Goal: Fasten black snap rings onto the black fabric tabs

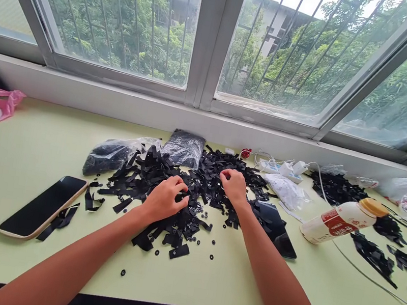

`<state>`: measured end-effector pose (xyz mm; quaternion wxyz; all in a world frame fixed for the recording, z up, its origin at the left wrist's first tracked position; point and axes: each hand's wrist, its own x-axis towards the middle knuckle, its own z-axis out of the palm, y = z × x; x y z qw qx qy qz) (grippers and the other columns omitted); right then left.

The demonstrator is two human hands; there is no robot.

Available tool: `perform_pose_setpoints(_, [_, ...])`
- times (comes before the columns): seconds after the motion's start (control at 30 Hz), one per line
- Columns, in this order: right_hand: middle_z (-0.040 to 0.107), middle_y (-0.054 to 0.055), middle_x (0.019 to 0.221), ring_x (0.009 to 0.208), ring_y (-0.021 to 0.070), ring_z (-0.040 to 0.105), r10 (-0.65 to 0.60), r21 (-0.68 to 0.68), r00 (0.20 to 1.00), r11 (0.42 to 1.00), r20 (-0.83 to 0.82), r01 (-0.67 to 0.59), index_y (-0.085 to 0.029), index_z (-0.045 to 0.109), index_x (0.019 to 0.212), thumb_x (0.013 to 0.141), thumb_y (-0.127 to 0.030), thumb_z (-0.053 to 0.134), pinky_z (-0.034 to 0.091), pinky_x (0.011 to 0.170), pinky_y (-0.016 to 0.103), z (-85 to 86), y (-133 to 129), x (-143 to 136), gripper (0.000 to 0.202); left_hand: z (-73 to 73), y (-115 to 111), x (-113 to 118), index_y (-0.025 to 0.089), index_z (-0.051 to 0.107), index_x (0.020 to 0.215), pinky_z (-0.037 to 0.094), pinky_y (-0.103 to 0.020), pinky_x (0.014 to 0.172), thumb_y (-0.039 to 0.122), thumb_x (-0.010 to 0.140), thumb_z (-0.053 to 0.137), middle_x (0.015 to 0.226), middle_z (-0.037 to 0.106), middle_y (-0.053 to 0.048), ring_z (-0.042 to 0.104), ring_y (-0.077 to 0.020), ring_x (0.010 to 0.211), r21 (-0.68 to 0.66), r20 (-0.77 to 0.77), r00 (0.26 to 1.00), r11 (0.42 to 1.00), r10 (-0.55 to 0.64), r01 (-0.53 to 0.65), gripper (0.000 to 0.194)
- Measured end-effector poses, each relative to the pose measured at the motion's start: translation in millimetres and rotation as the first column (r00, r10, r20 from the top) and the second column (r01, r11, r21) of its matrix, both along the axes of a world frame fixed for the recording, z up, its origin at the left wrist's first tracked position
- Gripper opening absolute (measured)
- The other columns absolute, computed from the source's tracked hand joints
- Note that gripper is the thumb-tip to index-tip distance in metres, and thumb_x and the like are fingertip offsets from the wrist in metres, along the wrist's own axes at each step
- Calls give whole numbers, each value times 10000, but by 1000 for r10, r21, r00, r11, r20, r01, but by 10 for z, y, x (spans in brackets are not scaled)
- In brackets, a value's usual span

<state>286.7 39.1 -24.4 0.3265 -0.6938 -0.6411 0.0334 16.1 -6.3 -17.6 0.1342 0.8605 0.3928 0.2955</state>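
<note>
Black fabric strips (142, 168) lie in a loose pile at the middle of the pale yellow-green table (235, 291). My left hand (167, 199) is over the front of this pile, its thumb and fingers apart with nothing seen between them. Small round black pieces (214, 242) are scattered in front of the pile, some beside my left fingers. Further right, my right hand (234, 185) is over the pile's right part, thumb and fingertips pressed together. Whatever those fingertips hold, if anything, is too small to make out.
A phone (44, 207) lies at left, a dark tablet (276, 231) beside my right forearm. Clear bags (185, 147) sit behind the pile. A bottle (343, 221), a power strip (281, 170), cables and more black strips (373, 251) are at right.
</note>
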Motion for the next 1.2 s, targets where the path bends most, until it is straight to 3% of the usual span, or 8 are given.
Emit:
perform_pose_setpoints(0.17, [719, 57, 959, 847, 195, 638, 401, 133, 884, 916, -240, -380, -198, 696, 984, 934, -333, 545, 487, 805, 326, 119, -359, -296, 208, 68, -52, 53, 240, 419, 1476, 521, -322, 881, 291, 941, 547, 1465, 460, -112, 593, -210, 1087, -59, 274, 961, 997, -37, 55, 553])
perform_pose_setpoints(0.23, [713, 57, 996, 908, 196, 642, 514, 168, 826, 858, -234, -486, -207, 691, 1004, 944, -300, 549, 487, 836, 322, 114, -506, -446, 180, 67, -43, 60, 236, 379, 1508, 522, -287, 768, 316, 946, 557, 1449, 496, -117, 611, -188, 999, -135, 319, 946, 985, -62, 110, 595])
perform_pose_setpoints(0.3, [702, 58, 986, 923, 198, 637, 563, 173, 799, 826, -211, -537, -214, 688, 1005, 955, -276, 547, 485, 847, 324, 80, -616, -570, 162, 48, -22, 57, 196, 516, 1407, 499, -271, 724, 345, 951, 563, 1283, 630, -104, 617, -177, 905, -214, 314, 946, 964, -83, 156, 482])
perform_pose_setpoints(0.4, [680, 64, 984, 922, 207, 625, 556, 154, 813, 830, -174, -535, -229, 680, 1015, 976, -284, 528, 484, 843, 328, 23, -706, -673, 166, 18, 4, 44, 151, 716, 1027, 453, -261, 699, 383, 964, 542, 914, 718, -51, 591, -163, 766, -284, 267, 959, 944, -91, 169, 297])
perform_pose_setpoints(0.57, [623, 72, 938, 874, 204, 583, 353, 208, 932, 921, -84, -330, -218, 634, 952, 1016, -362, 463, 451, 776, 308, 4, -762, -721, 232, -6, 4, 44, 138, 676, 723, 369, -243, 571, 487, 925, 584, 608, 619, -3, 484, -123, 565, -375, 273, 962, 920, -9, 115, 414])
perform_pose_setpoints(0.77, [583, 43, 853, 756, 164, 526, 460, 72, 886, 883, 52, -463, -218, 564, 802, 1062, -367, 346, 392, 669, 271, -32, -789, -768, 371, -26, -39, 81, 129, 686, 765, 410, -236, 556, 499, 938, 559, 691, 653, -32, 526, -123, 568, -487, 360, 926, 823, -116, 292, 428])
perform_pose_setpoints(0.97, [560, 47, 765, 707, 163, 493, 502, 76, 848, 851, 171, -519, -206, 554, 733, 1075, -342, 263, 351, 644, 278, -45, -775, -734, 469, 58, -71, 91, 125, 674, 806, 417, -227, 551, 443, 948, 562, 754, 672, -44, 536, -106, 562, -575, 452, 875, 693, -172, 434, 366])
perform_pose_setpoints(1.2, [612, 25, 703, 628, 134, 507, 575, 90, 805, 818, -147, -568, -198, 583, 708, 1080, -407, 234, 379, 651, 268, -80, -807, -784, 551, 83, 15, 15, 103, 671, 854, 367, -223, 522, 459, 918, 618, 686, 634, -34, 482, -89, 535, -646, 507, 840, 561, -192, 518, 365])
